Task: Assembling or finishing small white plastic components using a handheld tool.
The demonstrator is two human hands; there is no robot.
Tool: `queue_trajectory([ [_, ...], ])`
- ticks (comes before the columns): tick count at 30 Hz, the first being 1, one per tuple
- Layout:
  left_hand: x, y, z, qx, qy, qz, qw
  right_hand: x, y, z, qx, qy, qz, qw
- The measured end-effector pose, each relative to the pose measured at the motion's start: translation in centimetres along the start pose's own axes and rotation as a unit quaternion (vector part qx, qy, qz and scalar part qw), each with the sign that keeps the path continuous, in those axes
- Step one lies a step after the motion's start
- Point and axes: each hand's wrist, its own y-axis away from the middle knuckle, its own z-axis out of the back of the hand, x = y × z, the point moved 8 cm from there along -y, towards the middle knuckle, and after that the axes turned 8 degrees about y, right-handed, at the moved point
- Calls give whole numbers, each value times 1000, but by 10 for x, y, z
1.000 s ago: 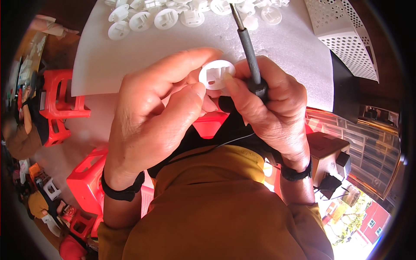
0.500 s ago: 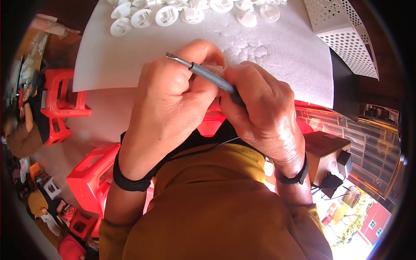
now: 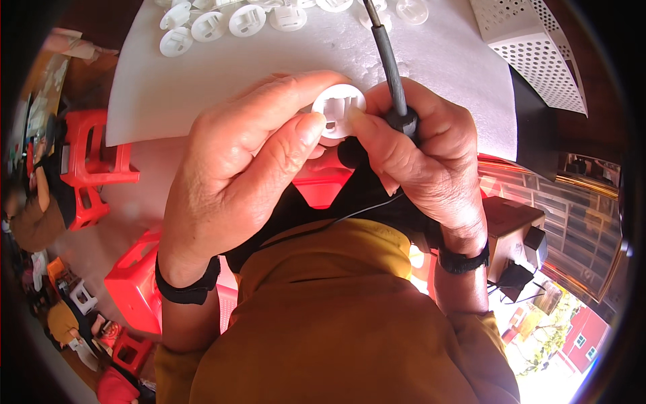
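Observation:
Between the thumb and fingers of my left hand [image 3: 232,168] is a round white plastic piece [image 3: 332,92], held upright above the table's near edge. Its face shows a raised rim with rectangular openings inside. My right hand [image 3: 437,151] is closed too, its thumb tip touching the right side of that piece. Held in the same hand is a slim pen-shaped tool [image 3: 388,64] with a grey shaft, a dark collar and a metal end pointing away from me. The tool's metal tip is cut off by the top of the picture.
Several similar white round pieces [image 3: 247,21] lie on the far part of the white-covered table [image 3: 155,101]. A perforated white holder [image 3: 538,67] stands at the right. Red stools [image 3: 101,151] are on the left, with people beyond. A box [image 3: 505,222] sits at right.
My hands have moved apart and opened the view of the white piece, which they covered before. The tool has swung from pointing left to pointing away from me.

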Motion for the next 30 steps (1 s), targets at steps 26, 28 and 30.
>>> queue_trajectory([
  [26, 2, -14, -2, 1, 37, -34, 999, 4, -10, 6, 54, -9, -41, 998],
  [28, 9, -18, 0, -13, 68, -25, 997, 0, -5, 11, 52, 13, -94, 994],
  [30, 13, -22, 4, -33, 82, -37, 995, -2, 4, 19, 49, 38, -63, 996],
])
